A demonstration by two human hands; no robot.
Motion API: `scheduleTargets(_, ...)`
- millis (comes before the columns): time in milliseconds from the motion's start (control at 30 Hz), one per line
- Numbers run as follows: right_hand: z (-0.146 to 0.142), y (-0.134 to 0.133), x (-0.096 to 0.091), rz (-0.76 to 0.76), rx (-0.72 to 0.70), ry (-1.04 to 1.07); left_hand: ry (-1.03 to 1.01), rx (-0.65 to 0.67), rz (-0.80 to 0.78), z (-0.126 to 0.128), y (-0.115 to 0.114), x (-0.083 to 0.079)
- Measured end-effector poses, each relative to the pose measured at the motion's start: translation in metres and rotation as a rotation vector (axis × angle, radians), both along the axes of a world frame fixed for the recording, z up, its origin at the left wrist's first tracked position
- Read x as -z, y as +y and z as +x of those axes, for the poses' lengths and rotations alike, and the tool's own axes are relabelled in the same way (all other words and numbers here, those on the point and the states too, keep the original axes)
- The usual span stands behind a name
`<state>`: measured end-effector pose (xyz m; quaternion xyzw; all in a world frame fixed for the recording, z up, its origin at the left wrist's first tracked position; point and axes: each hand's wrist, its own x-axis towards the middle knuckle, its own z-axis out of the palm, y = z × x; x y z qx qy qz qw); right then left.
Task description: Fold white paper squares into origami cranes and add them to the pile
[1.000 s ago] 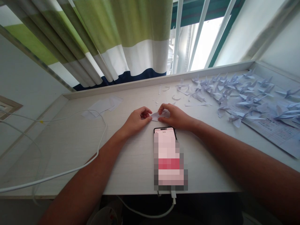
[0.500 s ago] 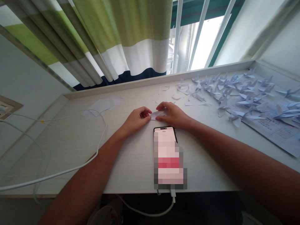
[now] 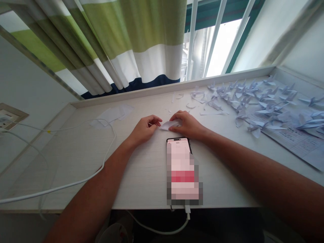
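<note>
Nearest, below the edge of the bench (image 3: pixel 143 189), a pale container (image 3: pixel 115 233) is cut off by the frame and partly covered by the left forearm; its contents are too dim to identify. A white charging cable (image 3: pixel 168 233) loops up to the lower end of a phone (image 3: pixel 181 160), which lies face up on the bench; most of its screen and outline is pixelated, so unreadable. Another white cable (image 3: pixel 63 189) enters at the left frame edge and crosses the view of the left forearm. Beyond the phone, the right hand (image 3: pixel 186 122) pinches a small folded piece of white paper (image 3: pixel 166 126) between thumb and fingers; its right part is hidden by that hand. The left hand (image 3: pixel 146 127) is half curled, thumb and forefinger slightly apart at the paper's left tip; contact cannot be told. To the left, thin white sheets (image 3: pixel 115 114) overlap, edges faint against the bench. To the right, folded paper cranes (image 3: pixel 244 96) crowd together, too overlapped to count, some covering a marked sheet (image 3: pixel 296 141), writing illegible. Paper scraps (image 3: pixel 214 113) lie nearby. Farthest, a striped curtain (image 3: pixel 152 30) covers part of a barred window (image 3: pixel 215 37), glare washing out the view.
</note>
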<state>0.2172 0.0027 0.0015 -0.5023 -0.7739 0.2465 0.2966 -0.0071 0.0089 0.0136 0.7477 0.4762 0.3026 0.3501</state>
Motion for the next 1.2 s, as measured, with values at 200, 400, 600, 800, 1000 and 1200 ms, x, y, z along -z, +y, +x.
scheduleTargets(200, 0.000, -0.001, -0.002, -0.001, 0.004, 0.004, 0.129, -0.037, 0.080, 0.011, -0.002, 0.006)
scheduleTargets(400, -0.004, 0.000, -0.005, -0.048, 0.070, 0.060, 0.121, -0.023, 0.041, 0.013, -0.001, 0.010)
scheduleTargets(600, -0.006, 0.003, 0.003, 0.023, 0.074, 0.035, 0.208, -0.065, 0.164, 0.017, -0.002, 0.008)
scheduleTargets(800, -0.005, 0.002, 0.003, 0.040, 0.073, 0.043, 0.354, -0.043, 0.274, 0.019, -0.006, 0.001)
scheduleTargets(1000, -0.006, 0.001, 0.005, 0.069, 0.074, 0.029, 0.530, 0.028, 0.279, 0.013, -0.010, -0.011)
scheduleTargets(1200, -0.005, 0.002, 0.008, 0.084, 0.076, 0.028, 0.789, 0.150, 0.451, 0.014, -0.017, -0.018)
